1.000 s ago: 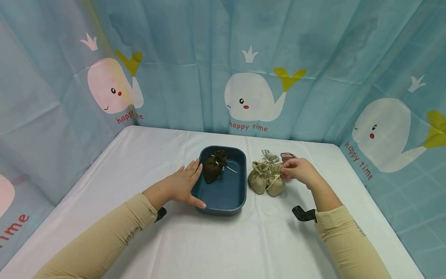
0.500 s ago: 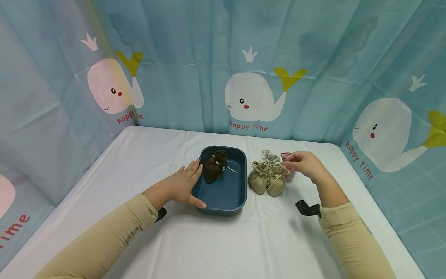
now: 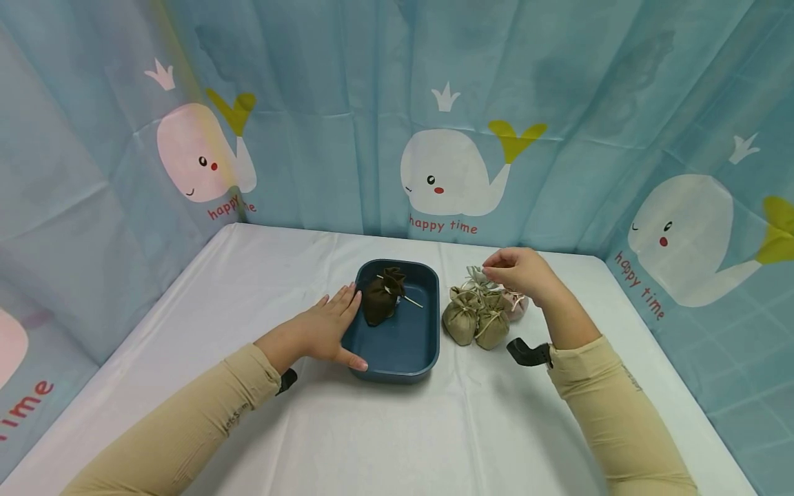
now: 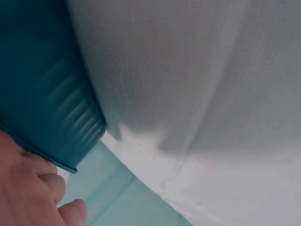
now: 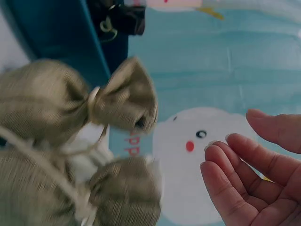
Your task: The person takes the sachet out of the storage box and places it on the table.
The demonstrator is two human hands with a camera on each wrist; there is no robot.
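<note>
My left hand (image 3: 322, 328) rests along the left rim of a dark blue rectangular bin (image 3: 397, 376), fingers straight and thumb spread at the near corner. Inside the bin, toward the back left, lies a dark brown drawstring pouch (image 3: 379, 301). Over the group of pouches right of the bin, my right hand (image 3: 521, 272) hovers with nothing in it, thumb and fingers apart in the right wrist view. Its fingertips overlap the pale green pouch (image 3: 475, 277) in the head view. Two olive pouches (image 3: 461, 320) stand in front, and a pink pouch (image 3: 517, 304) sits behind them, partly hidden.
A white cloth (image 3: 372, 441) covers the table. Light blue curtains (image 3: 322, 138) printed with whales hang along its back and sides. Each wrist carries a black camera mount (image 3: 528, 353).
My right hand has left the pink pouch, rising and moving back, then left over the pale green pouch. The pink pouch now stands behind the olive ones. My left hand has stayed put.
</note>
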